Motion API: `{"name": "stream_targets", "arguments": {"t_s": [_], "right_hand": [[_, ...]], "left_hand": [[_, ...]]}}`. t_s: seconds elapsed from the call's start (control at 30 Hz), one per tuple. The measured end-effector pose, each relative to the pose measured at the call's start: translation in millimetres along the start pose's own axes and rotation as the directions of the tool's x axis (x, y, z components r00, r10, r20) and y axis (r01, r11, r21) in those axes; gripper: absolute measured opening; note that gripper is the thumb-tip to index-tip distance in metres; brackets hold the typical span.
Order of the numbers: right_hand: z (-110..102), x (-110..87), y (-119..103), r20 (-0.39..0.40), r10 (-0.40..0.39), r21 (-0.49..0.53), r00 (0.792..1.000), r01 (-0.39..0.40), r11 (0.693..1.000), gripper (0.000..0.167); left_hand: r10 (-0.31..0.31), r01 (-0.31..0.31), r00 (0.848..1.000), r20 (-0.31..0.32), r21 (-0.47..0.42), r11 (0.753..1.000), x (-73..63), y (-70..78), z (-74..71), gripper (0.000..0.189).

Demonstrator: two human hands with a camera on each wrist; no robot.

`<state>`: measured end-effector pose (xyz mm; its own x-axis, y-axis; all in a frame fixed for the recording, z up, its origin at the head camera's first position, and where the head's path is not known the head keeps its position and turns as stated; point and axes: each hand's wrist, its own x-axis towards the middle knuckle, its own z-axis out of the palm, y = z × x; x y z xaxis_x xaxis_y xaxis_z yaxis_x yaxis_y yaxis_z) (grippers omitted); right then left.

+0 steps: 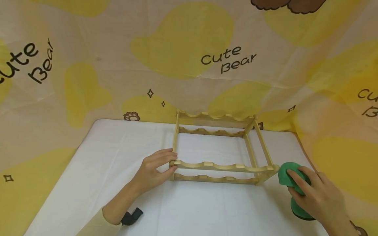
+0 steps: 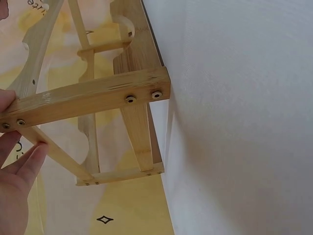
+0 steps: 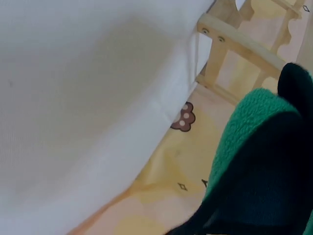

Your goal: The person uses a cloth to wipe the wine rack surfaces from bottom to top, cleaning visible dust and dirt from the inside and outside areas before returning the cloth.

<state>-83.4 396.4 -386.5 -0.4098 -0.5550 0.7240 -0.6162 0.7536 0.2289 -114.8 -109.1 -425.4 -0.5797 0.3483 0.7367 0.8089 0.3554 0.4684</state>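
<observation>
A pale wooden wine rack [image 1: 222, 167] with scalloped rails stands on the white table [image 1: 206, 206]. My left hand [image 1: 155, 168] grips its near left corner, thumb in front and fingers behind. The left wrist view shows the rack's end bar [image 2: 93, 93] with screw heads, and fingertips [image 2: 34, 161] against the wood. In my right hand [image 1: 320, 193] is a bunched green cloth [image 1: 284, 175], pinched at the rack's near right corner. A fold of it hangs below the fingers. The right wrist view shows the cloth's fuzzy green face [image 3: 244, 122] and dark side; the hand itself is hidden there.
A yellow and beige printed curtain [image 1: 183, 39] with "Cute Bear" lettering surrounds the table at the back and sides. Beside the left forearm shows a black curved piece [image 1: 134, 216], partly hidden by the sleeve. The table's right edge runs close to the right hand.
</observation>
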Motion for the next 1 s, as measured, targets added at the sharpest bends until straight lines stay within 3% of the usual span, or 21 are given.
{"name": "stream_targets", "arguments": {"t_s": [0.13, 0.33, 0.7, 1.0], "right_hand": [[-3.2, -4.8, 5.5, 0.032, 0.105, -0.038, 0.994, -0.104, 0.994, 0.064], [-2.3, -8.4, 11.4, 0.086, 0.233, -0.064, 0.969, -0.228, 0.972, 0.072], [-2.5, -13.2, 17.8, 0.097, 0.328, -0.108, 0.939, -0.318, 0.942, 0.076], [-7.9, -16.8, 20.0, 0.134, 0.38, -0.115, 0.915, -0.367, 0.923, 0.082]], "left_hand": [[0.011, -0.011, 1.0, -0.008, -0.017, 1.0, 1.6, -0.6, -0.2, 0.038], [0.022, -0.022, 0.999, -0.023, -0.03, 0.999, 3.9, -1.3, -1.5, 0.035], [0.058, -0.06, 0.997, -0.046, -0.051, 0.997, 1.2, -0.9, 0.6, 0.03], [0.111, -0.112, 0.994, -0.02, -0.119, 0.986, 4.7, -1.5, -3.2, 0.027]]}}
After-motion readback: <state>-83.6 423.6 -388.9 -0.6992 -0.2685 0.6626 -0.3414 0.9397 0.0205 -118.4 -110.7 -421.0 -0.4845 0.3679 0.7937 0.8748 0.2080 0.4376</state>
